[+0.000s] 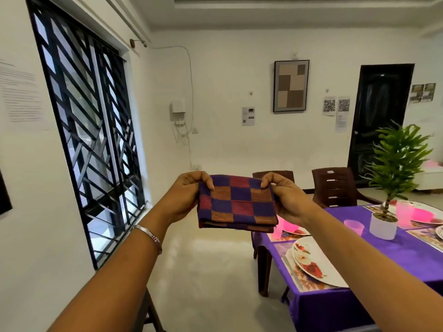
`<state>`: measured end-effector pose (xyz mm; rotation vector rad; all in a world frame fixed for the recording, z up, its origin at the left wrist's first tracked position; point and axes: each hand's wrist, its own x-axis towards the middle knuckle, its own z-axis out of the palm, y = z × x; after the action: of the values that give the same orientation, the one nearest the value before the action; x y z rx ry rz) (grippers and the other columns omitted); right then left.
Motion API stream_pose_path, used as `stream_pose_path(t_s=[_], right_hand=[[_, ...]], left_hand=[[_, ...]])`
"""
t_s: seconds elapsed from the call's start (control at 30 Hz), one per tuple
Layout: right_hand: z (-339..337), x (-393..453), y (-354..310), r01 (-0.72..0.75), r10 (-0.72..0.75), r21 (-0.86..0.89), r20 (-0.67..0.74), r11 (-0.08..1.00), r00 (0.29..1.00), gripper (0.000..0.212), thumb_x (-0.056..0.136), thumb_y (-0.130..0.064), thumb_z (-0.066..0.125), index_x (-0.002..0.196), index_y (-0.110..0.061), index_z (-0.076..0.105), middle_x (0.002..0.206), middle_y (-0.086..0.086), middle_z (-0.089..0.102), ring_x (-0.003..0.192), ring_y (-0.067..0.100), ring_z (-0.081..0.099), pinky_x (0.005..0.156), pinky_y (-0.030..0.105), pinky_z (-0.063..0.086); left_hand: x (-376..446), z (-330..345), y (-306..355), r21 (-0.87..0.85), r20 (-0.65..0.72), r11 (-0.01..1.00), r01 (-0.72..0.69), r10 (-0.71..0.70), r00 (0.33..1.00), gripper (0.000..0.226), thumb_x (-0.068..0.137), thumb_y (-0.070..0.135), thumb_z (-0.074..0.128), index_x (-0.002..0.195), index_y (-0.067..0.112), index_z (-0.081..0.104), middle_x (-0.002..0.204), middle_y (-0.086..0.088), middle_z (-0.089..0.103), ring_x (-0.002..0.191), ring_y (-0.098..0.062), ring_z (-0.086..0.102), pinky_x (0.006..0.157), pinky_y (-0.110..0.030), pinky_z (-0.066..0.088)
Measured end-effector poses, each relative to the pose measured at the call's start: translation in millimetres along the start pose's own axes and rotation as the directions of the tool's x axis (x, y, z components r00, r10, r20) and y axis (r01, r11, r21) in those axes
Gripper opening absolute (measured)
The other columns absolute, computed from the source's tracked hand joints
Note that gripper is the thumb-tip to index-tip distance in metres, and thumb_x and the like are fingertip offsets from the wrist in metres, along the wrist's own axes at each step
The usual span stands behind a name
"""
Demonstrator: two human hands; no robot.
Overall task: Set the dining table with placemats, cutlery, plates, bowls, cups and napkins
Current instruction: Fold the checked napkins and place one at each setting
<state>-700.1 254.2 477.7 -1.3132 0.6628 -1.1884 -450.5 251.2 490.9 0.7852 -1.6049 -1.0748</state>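
Note:
A folded checked napkin [236,203] in purple, red and orange hangs in the air in front of me. My left hand [185,196] pinches its upper left corner and my right hand [287,200] pinches its upper right corner. The dining table [388,257], covered in a purple cloth, stands at the lower right, below and to the right of the napkin. On it lie floral placemats [293,279], a flowered white plate [314,262], a pink cup [354,226] and pink bowls [422,213].
A potted green plant [388,185] in a white pot stands mid-table. Two dark brown chairs [334,188] sit at the table's far side. A barred window [91,130] fills the left wall, a dark door [381,121] the far right. Pale floor lies between.

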Motion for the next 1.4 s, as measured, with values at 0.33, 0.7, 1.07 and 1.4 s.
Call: stream_pose_path(t_s=[0.33,0.7,1.07,1.4], right_hand=[[14.8,37.2,41.4,0.048,-0.048,-0.008,-0.275,0.999,0.96,0.047,0.093,0.008,0.027,0.064,-0.015,0.056,0.097,0.018,0.064,0.093,0.032,0.063,0.059,0.034,0.057],[-70.4,35.4,66.8,-0.143,0.251,0.232,-0.555,0.962,0.793,0.044,0.095,-0.051,0.045,0.111,-0.014,0.063,0.105,0.012,0.071,0.096,0.03,0.068,0.089,0.049,0.053],[-222.3,26.5,61.3,-0.313,0.219,-0.124,-0.483,0.942,0.848,0.054,0.079,0.007,0.067,0.121,-0.023,0.051,0.112,0.012,0.068,0.1,0.027,0.068,0.072,0.034,0.058],[-336.7,6.6,56.7,-0.071,-0.007,-0.078,-0.723,0.994,0.691,0.036,0.081,0.003,0.066,0.114,-0.01,0.062,0.103,0.012,0.07,0.089,0.025,0.068,0.075,0.034,0.057]], left_hand=[[19.7,-23.8,-36.5,-0.312,0.038,0.902,0.297,-0.301,0.953,0.043,0.099,0.042,0.039,0.125,0.012,0.058,0.106,-0.013,0.07,0.087,-0.024,0.071,0.069,-0.039,0.059],[66.2,57.3,-119.8,-0.124,0.071,0.941,0.313,-0.307,0.949,0.051,0.079,0.007,0.074,0.124,0.016,0.052,0.111,-0.006,0.069,0.088,-0.022,0.072,0.061,-0.033,0.058],[175.1,167.5,-200.6,-0.215,0.169,0.92,0.327,-0.295,0.941,0.068,0.062,0.02,0.083,0.121,0.012,0.052,0.112,-0.008,0.069,0.098,-0.023,0.07,0.089,-0.048,0.055],[242.8,257.4,-236.9,-0.18,0.535,0.797,0.576,-0.412,0.738,0.034,0.081,0.015,0.067,0.115,0.015,0.06,0.105,-0.013,0.07,0.075,-0.027,0.07,0.064,-0.036,0.061]])
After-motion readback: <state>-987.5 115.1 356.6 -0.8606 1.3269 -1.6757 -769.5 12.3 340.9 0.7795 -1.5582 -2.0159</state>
